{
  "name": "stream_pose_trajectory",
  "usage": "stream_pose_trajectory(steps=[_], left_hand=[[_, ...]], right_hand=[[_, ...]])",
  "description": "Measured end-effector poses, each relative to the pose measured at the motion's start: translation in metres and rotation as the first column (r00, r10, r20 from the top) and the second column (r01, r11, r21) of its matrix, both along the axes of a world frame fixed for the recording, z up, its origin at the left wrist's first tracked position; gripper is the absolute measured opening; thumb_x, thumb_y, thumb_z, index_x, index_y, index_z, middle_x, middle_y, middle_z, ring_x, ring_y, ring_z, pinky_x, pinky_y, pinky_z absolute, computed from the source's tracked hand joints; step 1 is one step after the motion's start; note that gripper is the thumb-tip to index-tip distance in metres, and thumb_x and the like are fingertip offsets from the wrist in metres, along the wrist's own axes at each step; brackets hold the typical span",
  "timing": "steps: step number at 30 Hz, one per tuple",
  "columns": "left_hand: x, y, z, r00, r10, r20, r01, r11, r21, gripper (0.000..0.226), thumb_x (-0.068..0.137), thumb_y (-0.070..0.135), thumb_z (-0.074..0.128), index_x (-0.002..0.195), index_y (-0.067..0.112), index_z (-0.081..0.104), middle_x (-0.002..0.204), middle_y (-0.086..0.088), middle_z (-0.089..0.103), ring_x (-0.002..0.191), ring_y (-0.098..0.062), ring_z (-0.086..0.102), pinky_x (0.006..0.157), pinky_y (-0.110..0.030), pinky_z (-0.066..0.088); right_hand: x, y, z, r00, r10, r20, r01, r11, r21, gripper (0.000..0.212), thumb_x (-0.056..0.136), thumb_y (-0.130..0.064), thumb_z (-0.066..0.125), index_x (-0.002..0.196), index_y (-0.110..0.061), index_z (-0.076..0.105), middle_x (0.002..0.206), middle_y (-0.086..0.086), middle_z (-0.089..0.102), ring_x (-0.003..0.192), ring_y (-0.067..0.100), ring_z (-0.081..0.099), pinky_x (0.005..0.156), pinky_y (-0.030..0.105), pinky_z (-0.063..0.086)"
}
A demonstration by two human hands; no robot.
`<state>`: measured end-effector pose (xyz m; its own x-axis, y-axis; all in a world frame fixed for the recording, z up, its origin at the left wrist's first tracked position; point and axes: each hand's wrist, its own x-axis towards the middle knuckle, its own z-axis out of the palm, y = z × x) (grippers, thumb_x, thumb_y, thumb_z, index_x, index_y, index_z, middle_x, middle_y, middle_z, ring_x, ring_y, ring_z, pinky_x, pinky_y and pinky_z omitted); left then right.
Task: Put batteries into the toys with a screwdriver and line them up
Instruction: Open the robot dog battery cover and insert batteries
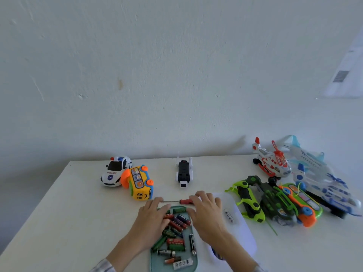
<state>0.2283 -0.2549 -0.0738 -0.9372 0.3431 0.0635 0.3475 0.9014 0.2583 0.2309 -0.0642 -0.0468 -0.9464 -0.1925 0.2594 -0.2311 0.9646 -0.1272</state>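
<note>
At the near edge of the white table (59, 222) lies a pale teal tray (193, 262) holding a loose heap of batteries (175, 241), red, green, black and purple ones mixed, too jumbled to count surely; their labels are too small to read. The left hand (152, 216) lies over the tray's far left part, fingers straight and relaxed, its grip released, the fingertips just at the metal shaft of the screwdriver (181, 201). The right hand (206, 211) reaches over the tray's right rim, fingers spread and nearly straight, grip also released, its fingertips covering the end of the screwdriver's red handle; I cannot tell whether they touch it. The screwdriver lies crosswise just beyond the tray. Right of the right hand one white battery (228, 215) rests alone on a white sheet (243, 232). Further right four toys crowd together: a green and black one (248, 201), an orange and green one (302, 205), a white and blue airplane (322, 179), and behind them a red and white helicopter (272, 160). Far centre stands a black and white toy (184, 172). Far left, a yellow bus (138, 183) lies tipped on its side, touching a white car (115, 171) marked "POLICE".
</note>
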Motion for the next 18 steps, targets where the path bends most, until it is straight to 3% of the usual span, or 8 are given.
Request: stream_pose_trajectory(steps=[2,3,6,8,10,13,15,18], left_hand=[[0.009,0.016,0.008,0.991,-0.108,-0.081,0.117,0.986,0.122,0.04,0.099,0.032,0.047,0.138,0.029,0.047,0.145,0.006,0.034,0.136,-0.013,0.029,0.108,-0.031,0.029],[0.013,0.025,0.011,0.973,-0.181,-0.14,0.202,0.968,0.146,0.035,0.096,0.032,0.049,0.13,0.031,0.054,0.139,0.008,0.042,0.13,-0.01,0.034,0.103,-0.029,0.032],[0.018,0.06,0.019,0.868,-0.441,-0.229,0.469,0.879,0.083,0.028,0.089,0.036,0.048,0.112,0.034,0.063,0.121,0.014,0.055,0.115,-0.003,0.044,0.096,-0.02,0.032],[0.014,0.087,0.023,0.809,-0.573,-0.134,0.576,0.817,-0.021,0.028,0.096,0.029,0.047,0.118,0.027,0.064,0.125,0.011,0.058,0.116,-0.006,0.047,0.1,-0.027,0.028],[0.004,0.113,0.024,0.762,-0.645,0.053,0.645,0.752,-0.137,0.031,0.098,0.019,0.046,0.123,0.02,0.063,0.132,0.005,0.056,0.118,-0.015,0.048,0.098,-0.036,0.026],[-0.011,0.138,0.024,0.678,-0.684,0.27,0.735,0.613,-0.292,0.041,0.091,0.014,0.055,0.131,0.021,0.056,0.143,0.004,0.048,0.124,-0.023,0.044,0.098,-0.043,0.03],[-0.015,0.148,0.025,0.642,-0.692,0.33,0.765,0.545,-0.343,0.048,0.089,0.016,0.061,0.135,0.021,0.05,0.143,0.001,0.046,0.123,-0.027,0.044,0.097,-0.046,0.034],[-0.013,0.158,0.023,0.629,-0.724,0.284,0.756,0.485,-0.44,0.045,0.09,0.022,0.062,0.133,0.018,0.048,0.132,-0.006,0.05,0.114,-0.029,0.047,0.092,-0.046,0.037]], right_hand=[[0.002,0.037,0.003,0.992,-0.096,-0.076,0.101,0.993,0.061,0.034,0.06,-0.042,0.083,0.09,-0.032,0.07,0.103,-0.007,0.063,0.088,0.019,0.061,0.08,0.042,0.045],[0.004,0.052,0.002,0.987,-0.153,-0.044,0.156,0.984,0.086,0.035,0.055,-0.041,0.086,0.085,-0.033,0.071,0.102,-0.005,0.064,0.087,0.02,0.062,0.08,0.045,0.044],[0.008,0.093,-0.005,0.969,-0.213,0.124,0.193,0.968,0.159,0.024,0.083,-0.037,0.066,0.107,-0.031,0.066,0.132,0.002,0.047,0.118,0.029,0.043,0.098,0.049,0.031],[0.009,0.106,-0.016,0.976,-0.178,0.122,0.144,0.957,0.251,0.019,0.081,-0.039,0.067,0.098,-0.031,0.069,0.132,0.005,0.047,0.118,0.03,0.036,0.097,0.049,0.033],[0.01,0.11,-0.022,0.968,-0.199,0.15,0.136,0.927,0.351,0.025,0.055,-0.041,0.084,0.071,-0.028,0.07,0.116,0.008,0.059,0.104,0.032,0.041,0.081,0.049,0.041],[0.007,0.11,-0.034,0.971,-0.198,0.133,0.13,0.907,0.401,0.029,0.049,-0.042,0.086,0.064,-0.025,0.069,0.117,0.01,0.059,0.107,0.035,0.038,0.084,0.051,0.03],[0.007,0.108,-0.031,0.975,-0.195,0.109,0.14,0.914,0.38,0.03,0.045,-0.04,0.087,0.058,-0.023,0.067,0.116,0.011,0.06,0.108,0.036,0.037,0.085,0.05,0.026],[0.008,0.108,-0.028,0.973,-0.199,0.119,0.147,0.926,0.347,0.032,0.033,-0.03,0.089,0.049,-0.021,0.063,0.106,0.011,0.064,0.103,0.035,0.043,0.083,0.049,0.029]])
